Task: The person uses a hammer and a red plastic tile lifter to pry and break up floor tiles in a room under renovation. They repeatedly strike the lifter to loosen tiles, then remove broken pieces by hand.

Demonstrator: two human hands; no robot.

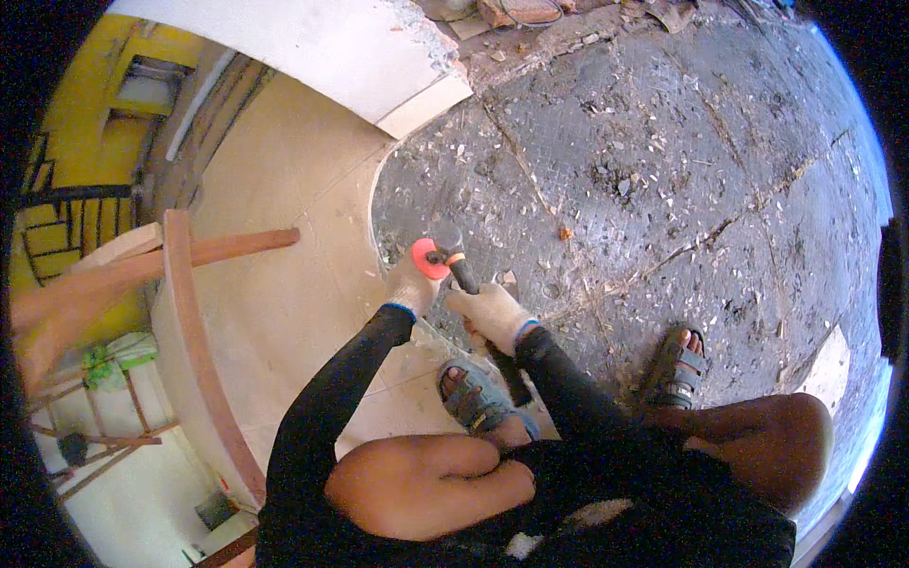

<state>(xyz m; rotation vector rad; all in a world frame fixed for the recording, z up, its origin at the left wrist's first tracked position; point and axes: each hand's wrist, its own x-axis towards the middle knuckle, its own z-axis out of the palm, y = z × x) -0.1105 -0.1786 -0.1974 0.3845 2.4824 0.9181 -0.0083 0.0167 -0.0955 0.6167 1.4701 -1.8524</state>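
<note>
My left hand (pixel 410 285), in a pale knit work glove with a blue cuff edge, is closed around a chisel. The chisel's round red hand guard (pixel 423 257) faces up and hides most of the tool below it. In my right hand (pixel 493 314), also gloved, is a hammer with a black handle (pixel 465 275) and an orange band. Its metal head (pixel 448 240) is right beside the chisel's top; whether they touch, I cannot tell. Both hands are above the edge where beige floor tiles (pixel 327 241) meet the rough grey floor (pixel 568 156).
Small chips and debris litter the grey floor. A white wall end (pixel 426 103) with a broken edge stands ahead. Wooden beams (pixel 199 341) cross at the left. My sandalled feet, left (pixel 469 397) and right (pixel 683 369), flank the work spot. Broken bricks (pixel 522 11) lie at the far top.
</note>
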